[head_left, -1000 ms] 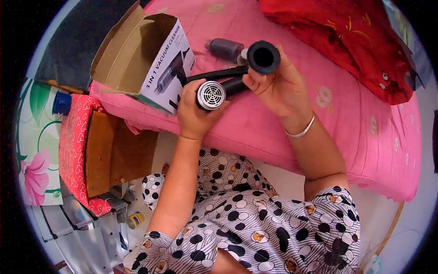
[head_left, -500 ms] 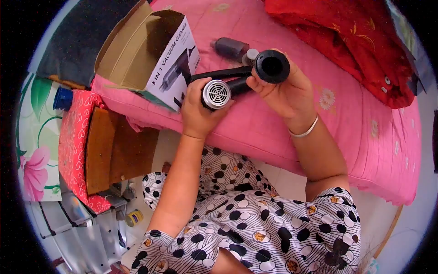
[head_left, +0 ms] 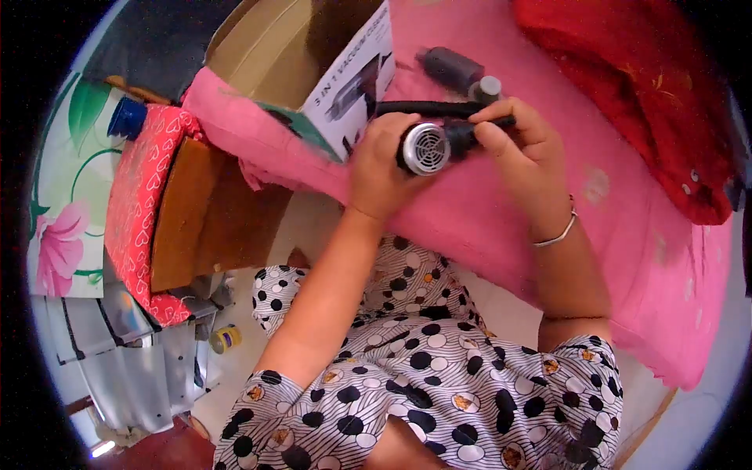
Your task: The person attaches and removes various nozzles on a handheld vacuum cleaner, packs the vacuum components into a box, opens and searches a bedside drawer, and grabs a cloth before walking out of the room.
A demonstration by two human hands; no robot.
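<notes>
My left hand [head_left: 384,168] is wrapped round a black handheld vacuum cleaner [head_left: 428,149], whose silver slotted vent faces up toward me. My right hand [head_left: 536,153] pinches a black round attachment [head_left: 505,122] between thumb and fingers, turned nearly edge-on and partly hidden by them. Just left of it, a black tube-shaped part [head_left: 460,135] shows beside the vent. Behind both hands, a long black piece [head_left: 427,108] reaches from the box side toward my right fingers. Farther back lie a dark cylindrical canister [head_left: 450,69] and a small piece with a silvery round end [head_left: 487,88].
An opened cardboard box [head_left: 345,102] printed "3 IN 1 VACUUM CLEANER" stands at the back left on the pink bedspread [head_left: 486,227]. Red cloth [head_left: 627,94] is heaped at the right. A wooden stool-like piece [head_left: 211,227] with a red cover and a blue cup [head_left: 128,117] are at the left.
My right hand has tilted the round black attachment from facing me to nearly edge-on. The view has shifted, so the box and my hands appear farther right. My left hand keeps its hold.
</notes>
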